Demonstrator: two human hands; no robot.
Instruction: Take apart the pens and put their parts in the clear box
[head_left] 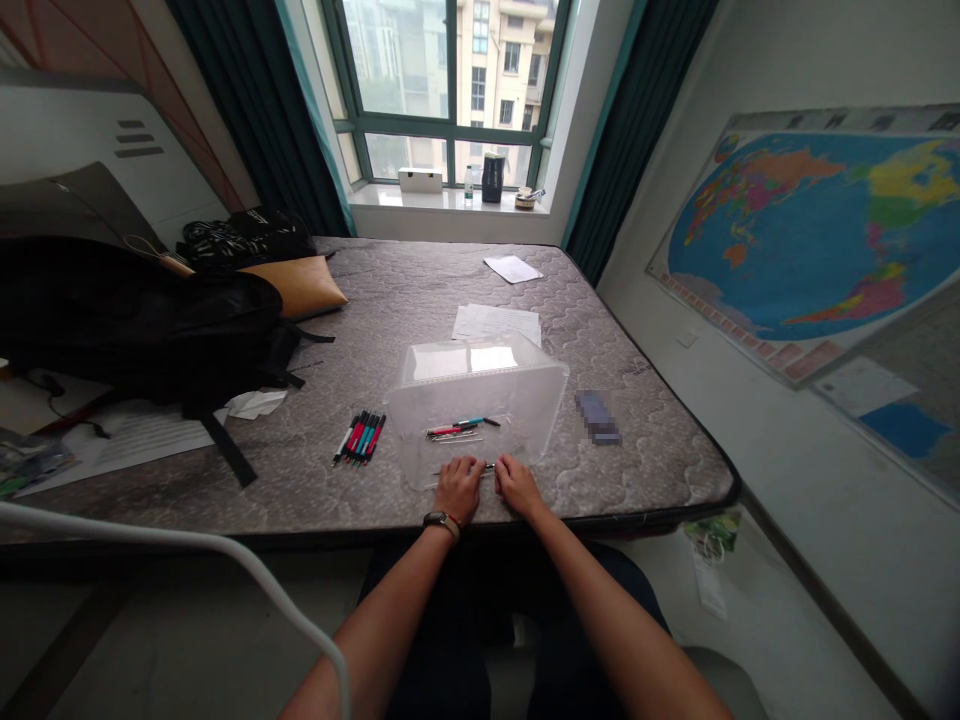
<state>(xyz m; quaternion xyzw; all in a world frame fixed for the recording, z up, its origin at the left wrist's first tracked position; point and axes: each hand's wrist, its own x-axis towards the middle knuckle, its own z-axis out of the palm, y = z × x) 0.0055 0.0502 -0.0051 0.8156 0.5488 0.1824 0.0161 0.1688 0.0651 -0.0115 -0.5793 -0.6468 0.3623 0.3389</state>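
Observation:
My left hand [458, 488], with a dark band and a red cord at its wrist, is closed at the mattress's front edge. Close beside it, my right hand [517, 487] is closed too. Between their fingertips shows a short dark-and-silver piece of a pen [490, 467], gripped from both sides. A thin rod [437, 472] sticks out left of my left hand. Just beyond, a clear plastic box [517, 395] rests on its side. At its opening lie red and teal pen parts [457, 429] and several thin refills [457, 438]. Left of the box, several assembled pens [359, 438] form a row.
A patterned mattress [637, 460] is the work surface. Right of the box lies a blurred dark rectangular item [598, 416]. Paper sheets [497, 323] lie behind the box. A black backpack [135, 320] fills the left side, and a white curved bar [225, 545] crosses the lower left.

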